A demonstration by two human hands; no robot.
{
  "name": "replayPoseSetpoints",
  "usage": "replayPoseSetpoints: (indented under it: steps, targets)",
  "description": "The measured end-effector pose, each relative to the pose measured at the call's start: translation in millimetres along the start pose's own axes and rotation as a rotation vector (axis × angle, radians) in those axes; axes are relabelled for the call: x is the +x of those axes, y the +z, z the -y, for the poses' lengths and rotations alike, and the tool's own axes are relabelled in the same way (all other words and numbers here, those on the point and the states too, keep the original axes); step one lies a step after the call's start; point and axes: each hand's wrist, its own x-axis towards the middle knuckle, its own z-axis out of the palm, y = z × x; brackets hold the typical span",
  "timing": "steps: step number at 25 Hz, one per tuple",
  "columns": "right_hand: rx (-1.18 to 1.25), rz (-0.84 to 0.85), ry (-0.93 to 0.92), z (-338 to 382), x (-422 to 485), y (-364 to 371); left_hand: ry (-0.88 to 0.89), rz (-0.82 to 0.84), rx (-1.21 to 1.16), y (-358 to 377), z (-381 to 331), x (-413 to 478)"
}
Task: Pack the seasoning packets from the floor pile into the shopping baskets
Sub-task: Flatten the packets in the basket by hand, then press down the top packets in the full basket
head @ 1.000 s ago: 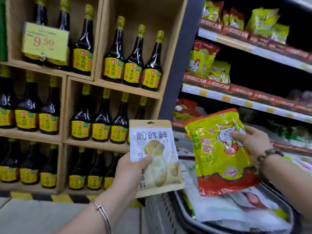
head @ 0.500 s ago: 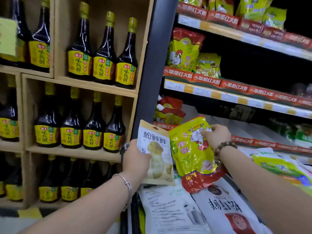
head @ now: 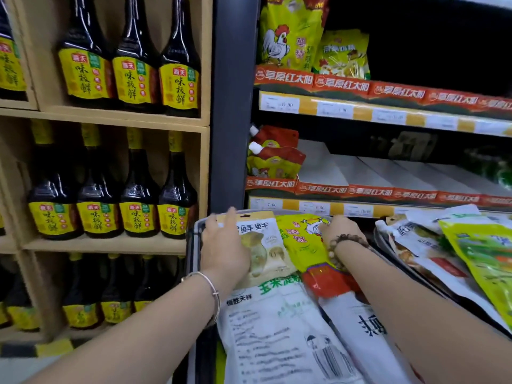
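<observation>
A white and beige mushroom seasoning packet (head: 267, 245) lies at the far end of a grey shopping basket (head: 193, 231). My left hand (head: 224, 245) holds it by its left edge, fingers reaching over the top. Right beside it is a yellow and red chicken seasoning packet (head: 300, 239). My right hand (head: 339, 230) grips this one at its upper right corner. Both packets rest on large white bags (head: 277, 328) that fill the basket. The floor pile is out of view.
A second basket (head: 380, 239) to the right holds several packets, a green-yellow one (head: 484, 259) on top. Wooden shelves of dark soy sauce bottles (head: 133, 73) stand to the left. A metal shelf with chicken seasoning bags (head: 288, 37) rises behind the baskets.
Both hands have come down and forward with their packets, from in front of the shelves into the far end of the basket. The view has tilted downward and right.
</observation>
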Motion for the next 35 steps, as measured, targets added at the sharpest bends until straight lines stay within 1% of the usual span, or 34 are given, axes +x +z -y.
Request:
replayPoseSetpoints:
  steps: [2,3,5,7,11,16,20,23,25,29,31,33,35]
  targets:
    - [-0.125,0.073,-0.168,-3,-4,4,0.208,0.072,0.101,1,-5,0]
    - [-0.14,0.112,-0.261,-5,-9,6,0.277,0.117,0.113,3,-7,-2]
    - [-0.09,0.236,-0.415,-7,-20,9,0.292,0.244,0.165,12,-10,-4]
    - [-0.064,0.335,-0.503,-10,-26,14,0.27,0.362,0.276,22,-11,-2]
    - [-0.159,0.339,-0.528,-6,-22,21,0.252,0.403,0.354,29,-10,4]
    - [-0.224,0.385,-0.516,2,-16,24,0.207,0.433,0.389,30,-18,11]
    - [-0.262,0.36,-0.521,2,-25,23,0.216,0.398,0.409,32,-16,7]
    - [-0.333,0.349,-0.567,2,-34,23,0.284,0.277,0.428,38,-11,1]
    - [-0.332,0.35,-0.56,4,-36,21,0.336,0.22,0.44,40,-11,-2]
    - [-0.307,0.352,-0.562,9,-40,16,0.336,0.31,0.42,28,-10,-5]
    - [-0.214,0.268,-0.578,11,-41,10,0.341,0.266,0.33,16,-8,-12]
    - [-0.128,0.13,-0.555,20,-49,1,0.315,0.166,0.177,-3,-3,-23]
    - [-0.112,0.026,-0.555,39,-61,-8,0.31,0.068,0.086,-29,7,-33]
